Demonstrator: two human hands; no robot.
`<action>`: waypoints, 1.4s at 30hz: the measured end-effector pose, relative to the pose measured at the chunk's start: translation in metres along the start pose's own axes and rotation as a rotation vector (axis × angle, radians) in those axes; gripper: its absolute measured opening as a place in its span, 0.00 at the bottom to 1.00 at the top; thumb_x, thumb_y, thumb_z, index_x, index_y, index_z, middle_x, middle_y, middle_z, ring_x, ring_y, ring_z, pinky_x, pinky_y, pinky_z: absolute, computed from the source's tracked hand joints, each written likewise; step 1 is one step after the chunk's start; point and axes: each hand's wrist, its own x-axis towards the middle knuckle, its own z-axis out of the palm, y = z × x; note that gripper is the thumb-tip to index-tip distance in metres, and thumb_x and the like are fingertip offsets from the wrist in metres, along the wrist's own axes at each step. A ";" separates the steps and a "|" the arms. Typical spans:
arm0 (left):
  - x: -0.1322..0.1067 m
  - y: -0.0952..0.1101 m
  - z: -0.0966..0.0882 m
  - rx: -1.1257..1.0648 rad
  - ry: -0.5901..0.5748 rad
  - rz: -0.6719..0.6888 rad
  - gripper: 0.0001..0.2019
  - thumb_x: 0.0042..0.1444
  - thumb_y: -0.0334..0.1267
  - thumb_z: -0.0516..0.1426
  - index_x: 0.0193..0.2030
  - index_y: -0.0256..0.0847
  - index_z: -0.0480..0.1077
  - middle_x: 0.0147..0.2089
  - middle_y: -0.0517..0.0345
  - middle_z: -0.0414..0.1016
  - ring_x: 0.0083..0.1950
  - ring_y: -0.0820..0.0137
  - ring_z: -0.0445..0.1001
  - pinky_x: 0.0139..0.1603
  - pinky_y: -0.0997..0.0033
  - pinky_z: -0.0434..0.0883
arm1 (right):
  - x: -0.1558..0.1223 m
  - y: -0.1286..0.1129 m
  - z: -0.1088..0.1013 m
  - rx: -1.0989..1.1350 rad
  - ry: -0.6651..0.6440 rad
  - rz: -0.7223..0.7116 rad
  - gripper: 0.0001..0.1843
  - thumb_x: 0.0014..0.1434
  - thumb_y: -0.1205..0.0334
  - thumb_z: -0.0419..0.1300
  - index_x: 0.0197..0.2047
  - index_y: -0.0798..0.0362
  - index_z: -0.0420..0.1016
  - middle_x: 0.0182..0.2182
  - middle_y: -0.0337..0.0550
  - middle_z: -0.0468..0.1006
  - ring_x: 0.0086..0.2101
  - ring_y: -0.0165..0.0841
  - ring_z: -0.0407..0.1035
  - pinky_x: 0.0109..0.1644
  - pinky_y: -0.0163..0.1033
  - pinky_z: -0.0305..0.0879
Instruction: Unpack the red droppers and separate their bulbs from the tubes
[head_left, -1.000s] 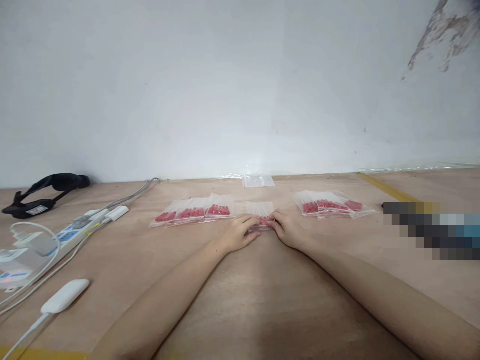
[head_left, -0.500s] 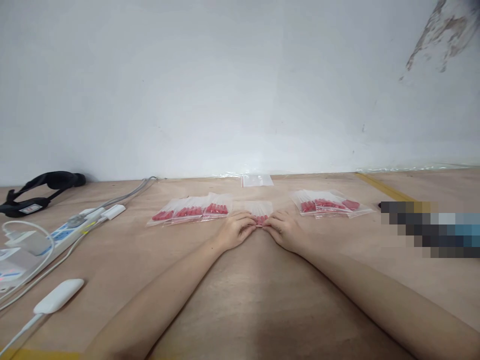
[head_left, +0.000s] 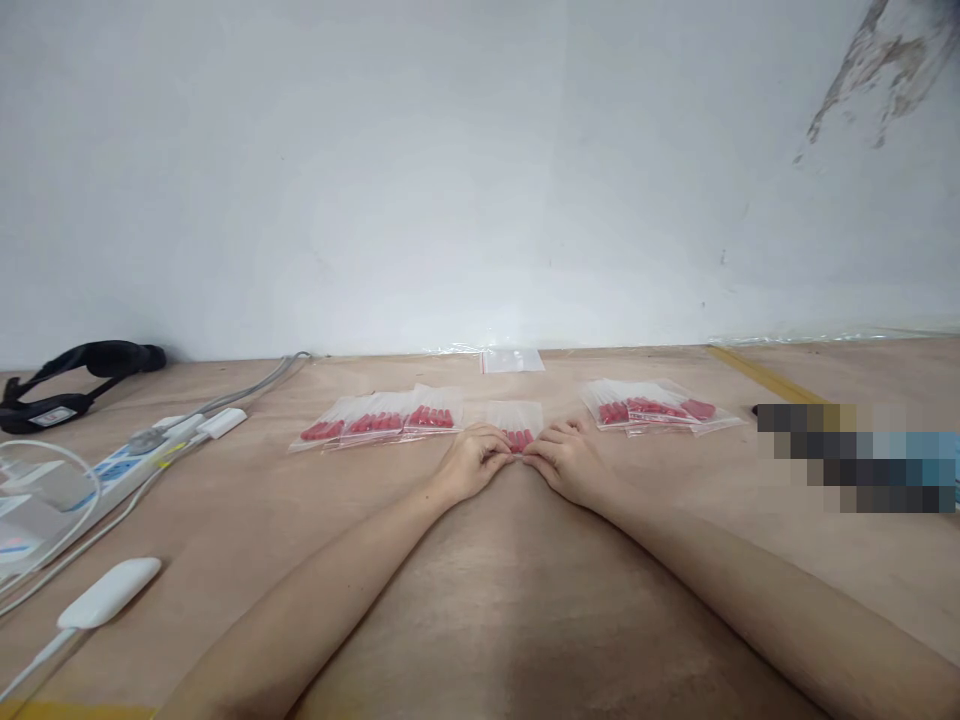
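A small clear zip bag (head_left: 515,413) with several red stick-like pieces (head_left: 519,439) inside lies flat on the table in front of me. My left hand (head_left: 475,462) pinches its near edge at the left corner. At the right corner of that same edge, my right hand (head_left: 564,460) has thumb and fingertips closed. Both hands rest on the wood, fingertips a little apart. To the left lie overlapping clear bags (head_left: 376,418) of red pieces, and more such bags (head_left: 651,408) lie to the right. What the red pieces are, I cannot make out.
An empty-looking clear bag (head_left: 513,361) lies by the wall. At left are a white power strip (head_left: 112,480) with plugs and cables, a black headband-like device (head_left: 82,380) and a white oval device (head_left: 110,592) on a cord. A pixelated patch (head_left: 870,460) covers something at right.
My hands stay at the bag's near edge, with fingertips shifted very slightly toward me. A little more of the red pieces shows between them. The view has shifted slightly.
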 end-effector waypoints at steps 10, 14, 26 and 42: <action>-0.002 -0.001 0.006 -0.214 0.060 -0.220 0.05 0.48 0.37 0.59 0.26 0.37 0.71 0.33 0.55 0.74 0.35 0.70 0.72 0.38 0.71 0.69 | 0.002 0.002 0.002 -0.016 0.172 -0.139 0.07 0.56 0.64 0.55 0.28 0.50 0.72 0.29 0.37 0.76 0.33 0.29 0.63 0.43 0.41 0.45; -0.003 -0.004 0.009 -0.284 0.080 -0.262 0.07 0.48 0.38 0.59 0.26 0.36 0.71 0.34 0.54 0.74 0.36 0.70 0.73 0.38 0.71 0.69 | 0.002 0.003 0.003 -0.035 0.239 -0.204 0.07 0.56 0.63 0.55 0.31 0.46 0.74 0.31 0.36 0.76 0.33 0.29 0.62 0.44 0.41 0.45; -0.003 0.000 0.007 -0.295 0.075 -0.269 0.07 0.48 0.39 0.59 0.26 0.37 0.71 0.35 0.54 0.74 0.37 0.69 0.73 0.39 0.70 0.69 | 0.005 -0.004 0.004 -0.081 0.200 -0.068 0.07 0.53 0.63 0.57 0.25 0.54 0.68 0.26 0.38 0.73 0.33 0.30 0.62 0.42 0.42 0.45; 0.001 0.005 0.004 -0.215 0.013 -0.193 0.06 0.52 0.34 0.55 0.28 0.37 0.71 0.43 0.50 0.72 0.51 0.65 0.68 0.51 0.64 0.65 | 0.005 -0.005 0.011 -0.102 0.281 -0.198 0.08 0.57 0.65 0.53 0.29 0.51 0.71 0.30 0.37 0.75 0.34 0.29 0.61 0.46 0.42 0.46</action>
